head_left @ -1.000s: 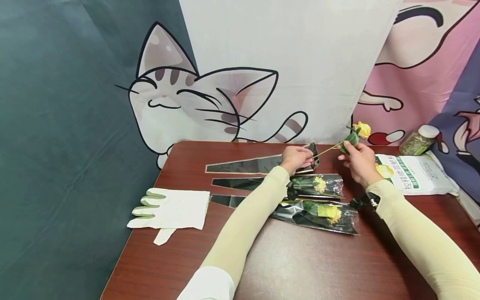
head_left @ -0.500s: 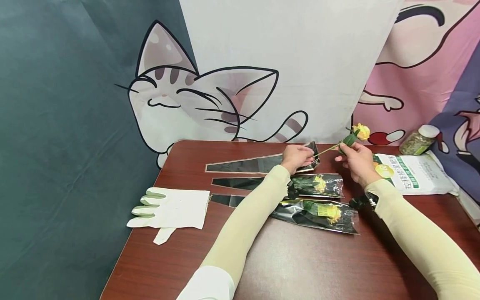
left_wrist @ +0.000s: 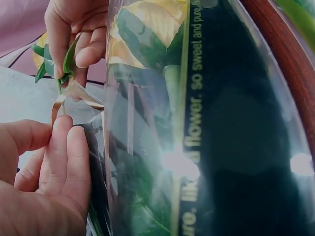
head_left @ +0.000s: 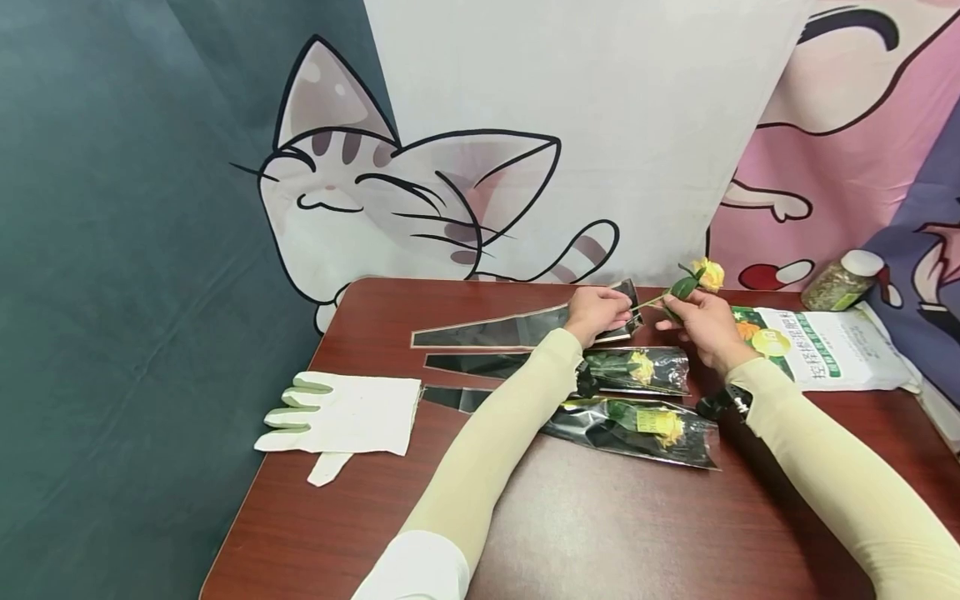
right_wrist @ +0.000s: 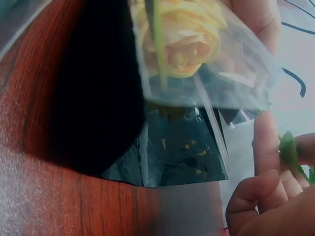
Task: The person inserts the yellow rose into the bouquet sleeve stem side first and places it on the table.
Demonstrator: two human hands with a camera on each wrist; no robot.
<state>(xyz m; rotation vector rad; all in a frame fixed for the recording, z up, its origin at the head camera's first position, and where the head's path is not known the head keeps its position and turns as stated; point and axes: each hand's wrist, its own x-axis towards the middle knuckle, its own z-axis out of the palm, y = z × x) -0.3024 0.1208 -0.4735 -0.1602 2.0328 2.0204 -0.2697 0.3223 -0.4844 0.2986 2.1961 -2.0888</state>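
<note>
A yellow rose [head_left: 707,273] with green leaves slants above the table's back edge. My right hand [head_left: 703,323] pinches its stem just under the leaves. My left hand [head_left: 597,313] holds the mouth of the farthest black-and-clear flower sleeve [head_left: 495,328], which lies flat on the table. In the left wrist view the stem's lower part runs into the sleeve's opening [left_wrist: 78,101], between the left thumb and fingers. Nearer me lie two sleeves with a yellow rose inside each: the middle sleeve [head_left: 663,371] and the front sleeve [head_left: 600,429]. My left forearm covers part of both.
White gloves [head_left: 356,417] lie at the table's left edge. On the right is a white printed bag [head_left: 840,350], with a white-lidded jar [head_left: 838,283] behind it. A cloth backdrop with cartoon cats [head_left: 330,233] hangs behind the brown table [head_left: 600,533].
My right hand has moved left and slightly down with the rose, so the bloom is nearer the sleeve's mouth. My left hand keeps its hold on the sleeve, almost unmoved.
</note>
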